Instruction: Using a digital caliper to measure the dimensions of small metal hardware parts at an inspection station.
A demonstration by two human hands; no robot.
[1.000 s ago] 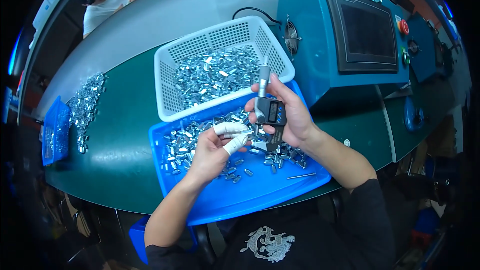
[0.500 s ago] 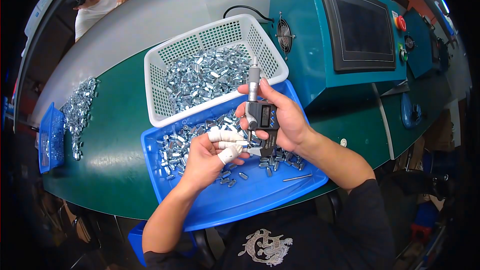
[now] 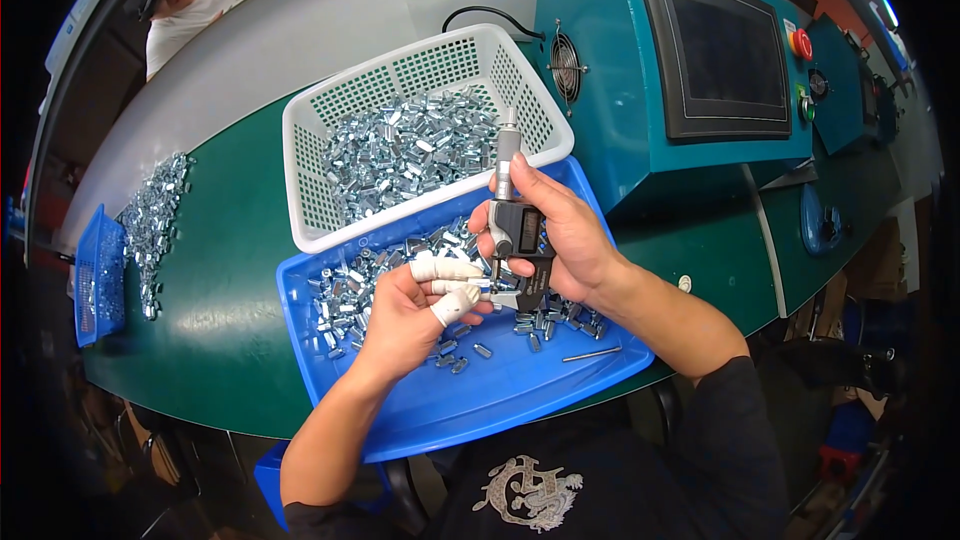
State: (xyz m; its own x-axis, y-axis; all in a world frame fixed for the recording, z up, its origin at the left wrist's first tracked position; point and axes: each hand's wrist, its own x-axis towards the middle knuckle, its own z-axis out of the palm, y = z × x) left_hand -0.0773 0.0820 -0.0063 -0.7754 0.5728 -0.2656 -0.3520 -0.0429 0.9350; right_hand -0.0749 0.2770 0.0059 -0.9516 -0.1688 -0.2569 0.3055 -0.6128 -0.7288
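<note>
My right hand [image 3: 578, 240] is wrapped round a digital micrometer [image 3: 530, 250], held upright with its thimble at the top and the thumb against the thimble's side. White finger covers are on fingers of my left hand [image 3: 400, 318]. That hand pinches a small silvery hex metal piece [image 3: 484, 283] at the micrometer's jaws, mostly hidden by the fingertips. Both hands are over a blue tray [image 3: 420, 420] in which many similar metal pieces [image 3: 345, 295] lie loose.
A white perforated basket [image 3: 305, 180] full of such pieces stands behind the tray. A thin metal pin [image 3: 592, 354] lies in the tray. More pieces [image 3: 155, 220] are heaped at left beside a small blue basket [image 3: 85, 290]. A teal machine [image 3: 610, 90] stands at right; a co-worker [image 3: 195, 0] sits opposite.
My right thumb has shifted slightly along the thimble. My left hand keeps its pinch by the jaws. At far left, the co-worker's raised hand has moved and the view has shifted a little.
</note>
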